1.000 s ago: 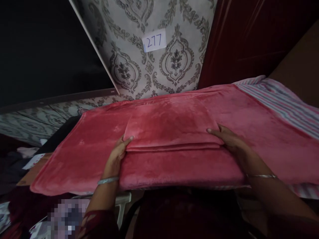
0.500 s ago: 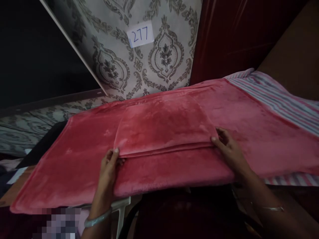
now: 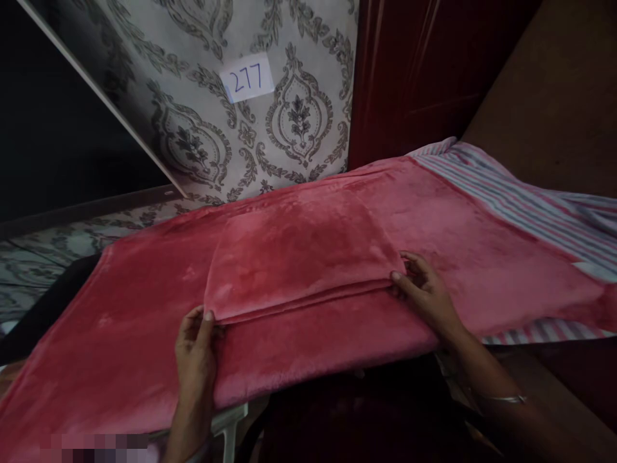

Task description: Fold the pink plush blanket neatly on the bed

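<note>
A folded red plush cloth (image 3: 299, 257) lies on a larger red plush blanket (image 3: 448, 257) of nearly the same colour. At the cloth's near left corner, my left hand (image 3: 196, 341) pinches the edge, thumb on top and fingers partly underneath. My right hand (image 3: 424, 289) grips the near right corner in the same way. Between the hands, the near edge shows stacked layers with a narrow gap. The cloth's far edge rests against the blanket and blends into it.
A striped cloth (image 3: 511, 193) lies at the right, partly under the blanket. Behind stand a patterned wall (image 3: 250, 154) with a paper marked 277 (image 3: 248, 78), a dark red panel (image 3: 409, 77) and a dark screen (image 3: 62, 122) at the left. A pale frame leg (image 3: 230, 424) shows below.
The view has shifted, so the wall paper and the blanket sit further left. Both hands keep their hold on the cloth's corners, and the cloth looks much the same.
</note>
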